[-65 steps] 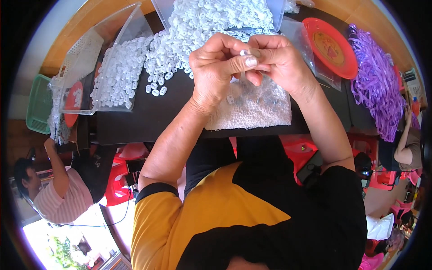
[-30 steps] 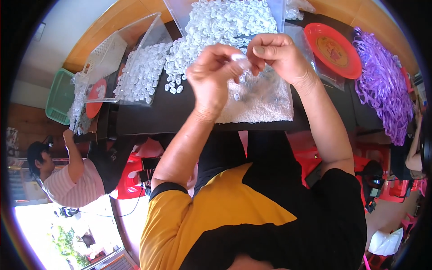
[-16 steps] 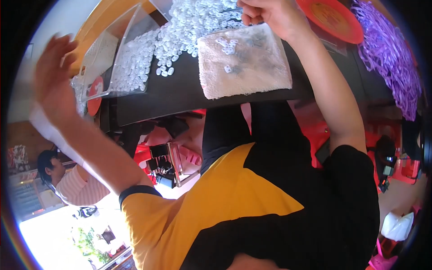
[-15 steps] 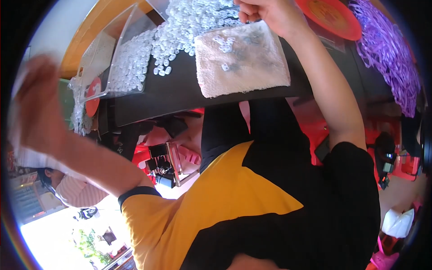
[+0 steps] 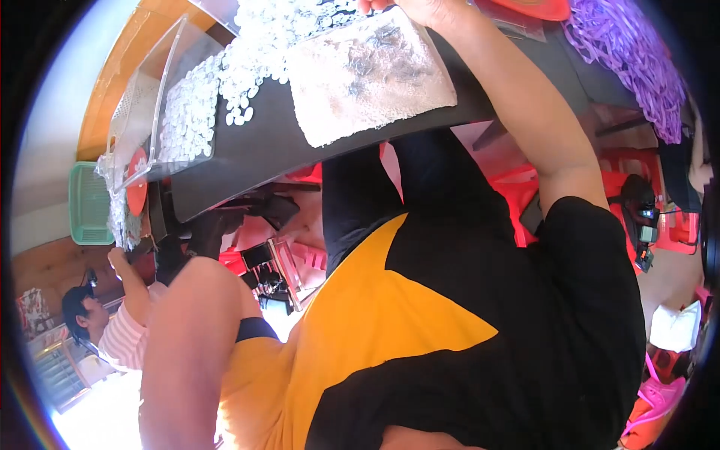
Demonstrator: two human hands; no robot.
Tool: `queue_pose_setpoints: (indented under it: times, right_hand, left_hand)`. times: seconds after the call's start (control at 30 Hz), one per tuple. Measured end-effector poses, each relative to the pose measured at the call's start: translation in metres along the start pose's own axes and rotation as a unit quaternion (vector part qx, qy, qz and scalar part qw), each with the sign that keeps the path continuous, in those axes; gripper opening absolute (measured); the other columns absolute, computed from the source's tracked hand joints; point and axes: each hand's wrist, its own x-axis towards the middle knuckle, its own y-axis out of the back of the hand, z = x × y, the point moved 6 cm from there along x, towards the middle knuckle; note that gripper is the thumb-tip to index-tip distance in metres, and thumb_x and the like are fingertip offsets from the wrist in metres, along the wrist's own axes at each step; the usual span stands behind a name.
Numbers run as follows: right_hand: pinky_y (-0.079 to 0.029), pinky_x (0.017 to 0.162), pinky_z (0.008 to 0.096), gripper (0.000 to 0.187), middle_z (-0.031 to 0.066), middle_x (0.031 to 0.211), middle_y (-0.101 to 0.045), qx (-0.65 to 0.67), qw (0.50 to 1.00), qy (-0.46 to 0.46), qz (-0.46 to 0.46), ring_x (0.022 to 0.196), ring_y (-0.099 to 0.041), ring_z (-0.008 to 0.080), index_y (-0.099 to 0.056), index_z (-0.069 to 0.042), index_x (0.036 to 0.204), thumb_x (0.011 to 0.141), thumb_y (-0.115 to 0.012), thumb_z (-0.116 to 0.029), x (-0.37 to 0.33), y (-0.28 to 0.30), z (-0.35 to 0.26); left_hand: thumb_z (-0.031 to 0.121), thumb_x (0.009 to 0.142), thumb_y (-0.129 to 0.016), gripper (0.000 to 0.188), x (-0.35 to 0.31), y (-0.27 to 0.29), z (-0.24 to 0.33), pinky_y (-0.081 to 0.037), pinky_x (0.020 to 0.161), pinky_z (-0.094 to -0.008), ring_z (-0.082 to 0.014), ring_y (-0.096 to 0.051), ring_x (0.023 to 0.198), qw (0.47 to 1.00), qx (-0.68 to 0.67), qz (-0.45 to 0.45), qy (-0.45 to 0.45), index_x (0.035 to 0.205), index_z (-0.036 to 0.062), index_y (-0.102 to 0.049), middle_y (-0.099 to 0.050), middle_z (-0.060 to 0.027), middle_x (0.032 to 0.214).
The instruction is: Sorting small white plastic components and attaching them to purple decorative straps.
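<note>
My right hand (image 5: 426, 9) is at the top edge, by the far right corner of a pale cloth (image 5: 337, 105). Its visible fingers are curled, but the frame cuts them off, so what they hold is not shown. Dark smudges mark the cloth, which lies on a black table. Beside it spreads a heap of small clear-white oval pieces (image 5: 259, 49). More of these pieces (image 5: 187, 112) lie in a clear plastic bin (image 5: 166, 75) to the left. My left arm (image 5: 191, 337) is bent back beside my body, and the left hand is out of view.
Purple ribbon strands (image 5: 630, 60) hang over the table's right side, near a red dish (image 5: 536, 6). A green basket (image 5: 90, 206) is at far left. Another person (image 5: 124, 334) sits beyond my left arm. Red stools (image 5: 637, 169) and a white bag (image 5: 675, 326) are at right.
My left arm has swung from the far left back toward my body, and its hand has left the view. The small pieces on the cloth no longer show. The view has shifted slightly.
</note>
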Motion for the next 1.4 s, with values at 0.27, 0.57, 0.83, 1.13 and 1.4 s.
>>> queue_pose_setpoints:
  times: [0.27,0.57,0.83,1.13,1.4]
  right_hand:
    - [-0.046,0.043,0.0266,0.014,0.0057,0.06,-0.058,0.015,1.0,-0.004,0.011,0.05,-0.061,0.0177,-0.062,-0.001,0.08,0.085,-0.065,-0.014,0.0,0.011,0.007]
    - [-0.042,0.044,0.0238,0.016,0.0051,0.057,-0.058,-0.022,0.999,0.045,-0.016,0.047,-0.058,0.0147,-0.063,-0.001,0.073,0.084,-0.065,-0.012,-0.004,-0.012,-0.015]
    - [-0.041,0.045,0.0239,0.012,0.0059,0.058,-0.059,-0.002,0.999,0.041,-0.01,0.047,-0.056,0.0134,-0.066,0.002,0.081,0.085,-0.064,-0.009,-0.007,-0.012,-0.014]
    - [-0.044,0.049,0.0253,0.009,0.004,0.057,-0.056,-0.021,0.999,0.035,-0.012,0.049,-0.054,0.0126,-0.065,0.002,0.081,0.084,-0.065,-0.007,-0.012,-0.017,-0.023]
    - [-0.049,0.069,0.0248,0.01,0.0023,0.077,-0.062,-0.17,0.971,0.112,-0.127,0.074,-0.061,0.012,-0.066,-0.001,0.091,0.087,-0.063,-0.009,-0.033,-0.042,-0.035]
  left_hand:
    - [0.026,0.089,-0.058,0.027,0.179,-0.222,-0.152,-0.049,0.064,-0.0305,-0.0221,-0.06,0.07,0.991,-0.07,-0.106,0.033,0.094,0.0009,-0.067,-0.062,-0.0096,0.082]
    - [-0.006,0.071,-0.063,0.021,0.214,-0.207,-0.243,-0.051,0.065,-0.0375,-0.0293,-0.059,0.082,0.912,0.398,-0.024,-0.099,0.088,0.0057,-0.061,-0.055,-0.0088,0.084]
    - [0.0,0.072,-0.061,0.013,0.214,-0.219,-0.261,-0.052,0.064,-0.0367,-0.0276,-0.057,0.081,0.875,0.457,-0.109,-0.115,0.084,0.0059,-0.059,-0.052,-0.0088,0.083]
    - [0.004,0.081,-0.064,0.006,0.221,-0.199,-0.274,-0.048,0.064,-0.0291,-0.0189,-0.057,0.072,0.967,0.253,-0.019,-0.009,0.087,0.0019,-0.062,-0.057,-0.0056,0.08]
    - [0.012,0.089,-0.062,0.016,0.219,-0.173,-0.302,-0.037,0.047,-0.0235,-0.0128,-0.05,0.056,0.893,-0.312,0.203,0.253,0.089,-0.0034,-0.062,-0.059,-0.0075,0.074]
